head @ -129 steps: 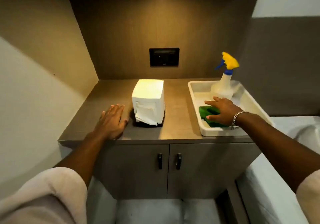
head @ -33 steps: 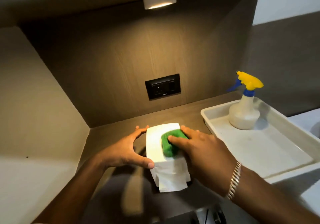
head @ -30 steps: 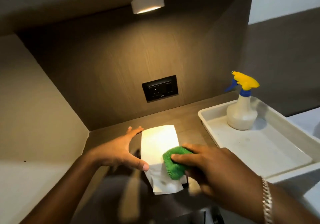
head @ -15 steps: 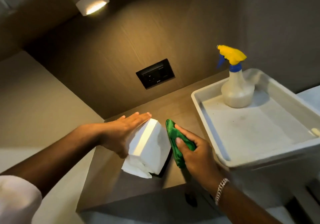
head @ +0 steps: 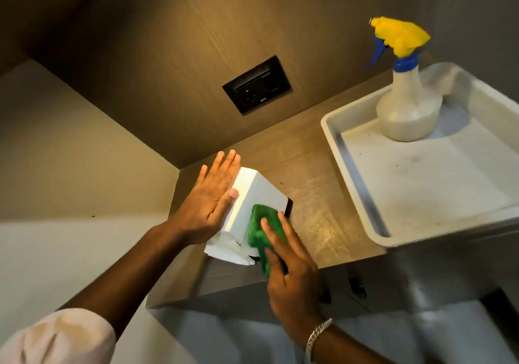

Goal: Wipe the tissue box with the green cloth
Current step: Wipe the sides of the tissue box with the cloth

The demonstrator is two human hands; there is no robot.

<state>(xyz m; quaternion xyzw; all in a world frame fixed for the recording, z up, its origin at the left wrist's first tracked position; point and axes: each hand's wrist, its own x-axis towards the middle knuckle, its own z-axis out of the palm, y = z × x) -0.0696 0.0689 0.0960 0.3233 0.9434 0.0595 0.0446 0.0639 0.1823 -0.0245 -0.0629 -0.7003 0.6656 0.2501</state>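
Note:
The white tissue box [head: 259, 192] stands on the wooden counter near its front left, with a tissue hanging out of its near face. My left hand [head: 209, 203] lies flat against the box's left side, fingers straight, thumb on the top edge. My right hand [head: 292, 268] presses the folded green cloth [head: 259, 230] against the box's right side near the front corner. The fingers cover part of the cloth.
A white tray [head: 354, 167] sits on the right of the counter [head: 309, 161] and overhangs its front edge. A spray bottle [head: 407, 105] with a yellow and blue head stands at the tray's back. A black wall socket [head: 257, 84] is behind. Cabinet doors lie below the counter.
The cloth has gone from the box's top down to its right side and now slides toward the front corner. My left hand has flattened against the left side. The camera has tilted.

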